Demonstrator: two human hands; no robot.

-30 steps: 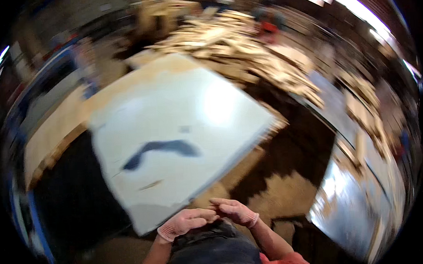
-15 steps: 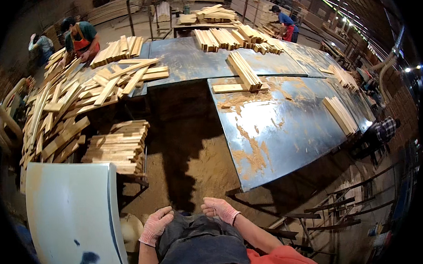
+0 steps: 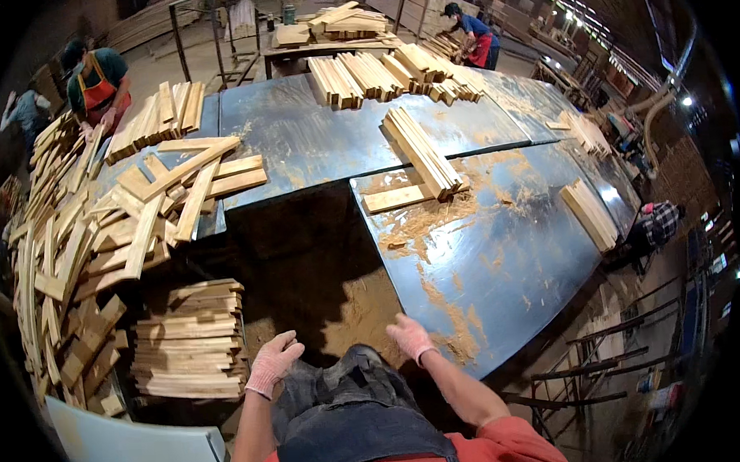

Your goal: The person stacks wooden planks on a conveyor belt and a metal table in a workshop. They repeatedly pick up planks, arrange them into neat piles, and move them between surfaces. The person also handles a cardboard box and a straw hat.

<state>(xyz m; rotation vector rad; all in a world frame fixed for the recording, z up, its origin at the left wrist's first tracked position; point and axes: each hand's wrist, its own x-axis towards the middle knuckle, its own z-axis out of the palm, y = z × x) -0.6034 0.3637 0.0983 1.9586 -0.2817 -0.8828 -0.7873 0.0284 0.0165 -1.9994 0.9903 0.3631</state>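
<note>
The blue-grey sheet-metal table (image 3: pixel 520 266) has its near left edge just beside the right hand (image 3: pixel 410 336), in a pinkish-white knit glove; whether they touch, I cannot tell. That hand is empty, its fingers loosely extended. The left hand (image 3: pixel 275 359), gloved alike, is left of the table, over the floor gap, its fingers slightly bent and apart from the thumb, pinching nothing. Nearest to it is a stack of pale, straight-edged wooden strips (image 3: pixel 189 342), left of the table across that gap.

With both hands free, good handling seems to call for keeping forearms and hips off the table's metal edge and the feet clear of its near corner. The strips look best taken from both ends with the palms facing, so that none slides out; the loose sawdust (image 3: pixel 448 310) on the table's left part may make a bundle skid.

The stack's strips run crosswise, long axis left to right, their uneven ends pointing toward the table. On the table's far left part, a tight bundle of pale wooden strips (image 3: pixel 424 156) lies aslant, its long axis running from far left to near right, the near end pointing toward the person. Under that end a flat pale board (image 3: pixel 395 198) lies crosswise, roughly along the table's far edge.
</note>
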